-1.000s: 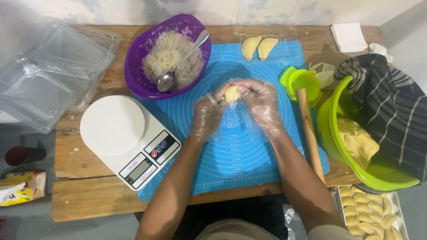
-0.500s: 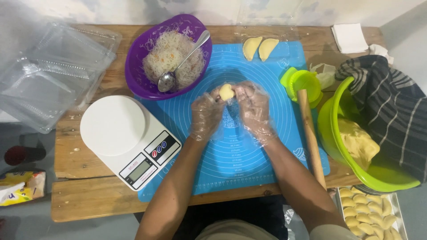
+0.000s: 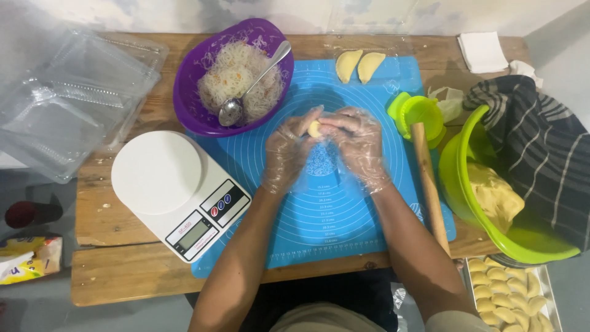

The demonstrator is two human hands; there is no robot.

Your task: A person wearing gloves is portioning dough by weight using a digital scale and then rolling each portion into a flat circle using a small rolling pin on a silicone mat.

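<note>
Together, left hand [image 3: 289, 150] and right hand [image 3: 356, 144] pinch a dough piece [image 3: 314, 128]; purple bowl [image 3: 190, 92] holds noodles [image 3: 236, 77].

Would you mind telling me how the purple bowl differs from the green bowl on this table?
The purple bowl holds pale noodles with a metal spoon resting in it; the green bowl holds a lump of yellow dough. The purple bowl stands uncovered at the left of the blue mat, while a striped cloth partly drapes the green bowl, at the right. Both are round and sit on the wooden table.

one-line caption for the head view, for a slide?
Both gloved hands, left and right, pinch a small pale dough piece over the blue silicone mat.
</note>
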